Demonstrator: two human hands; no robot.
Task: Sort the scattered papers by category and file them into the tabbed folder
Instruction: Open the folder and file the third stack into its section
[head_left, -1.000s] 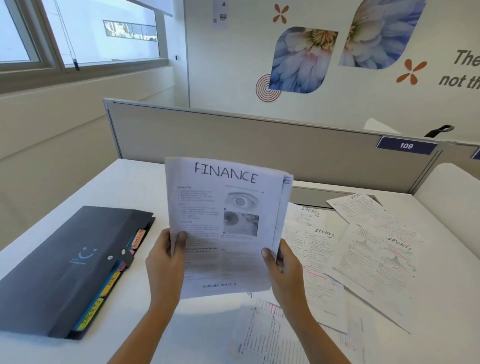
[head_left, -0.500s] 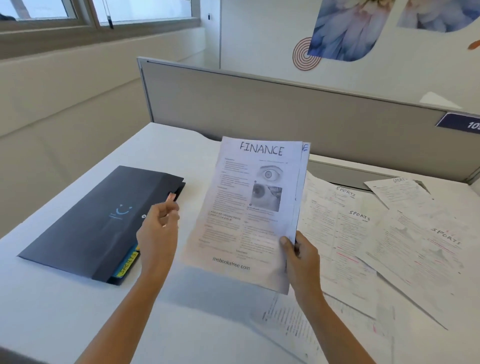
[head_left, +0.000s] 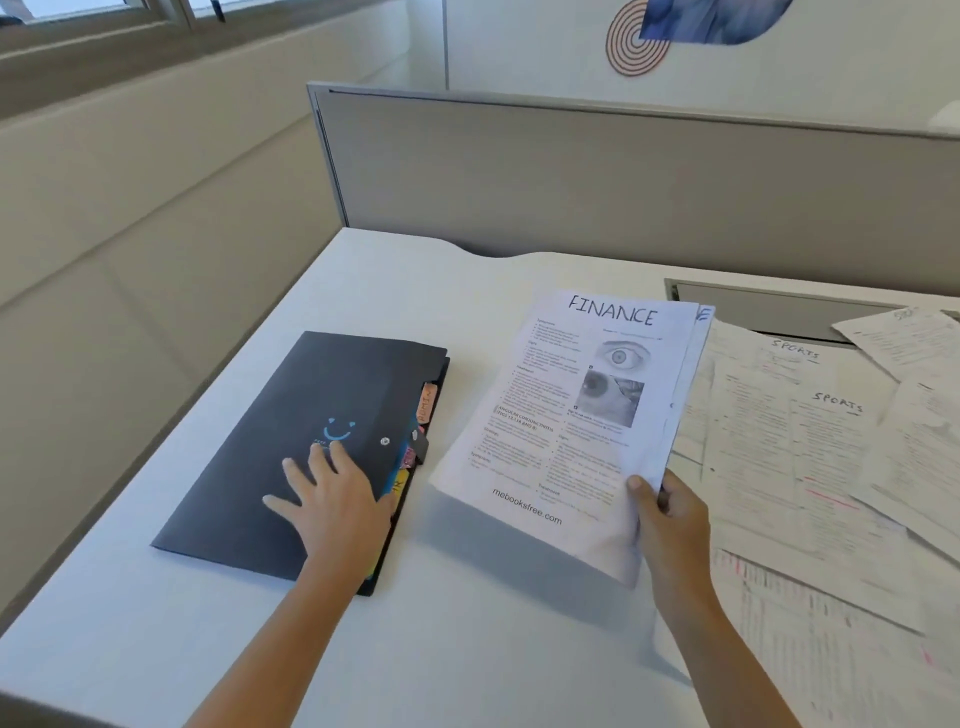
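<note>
A dark tabbed folder (head_left: 291, 441) with a blue smiley lies closed on the white desk (head_left: 467, 649), coloured tabs showing along its right edge. My left hand (head_left: 332, 504) rests flat on its cover with straight spread fingers, thumb at the tab edge. My right hand (head_left: 667, 519) grips the lower right corner of a thin stack of sheets headed FINANCE (head_left: 571, 415), held tilted above the desk just right of the folder. Several sheets headed SPORTS (head_left: 810, 415) lie spread on the desk to the right.
A grey partition (head_left: 623, 176) runs along the back of the desk, with a cable slot (head_left: 769, 306) in front of it. More marked-up sheets (head_left: 831, 649) lie at the lower right. The desk's left edge drops off beside a beige wall.
My left hand let go of the FINANCE sheets and came down flat onto the folder. My right hand alone now holds the sheets, lowered and tilted. The view has shifted down and left.
</note>
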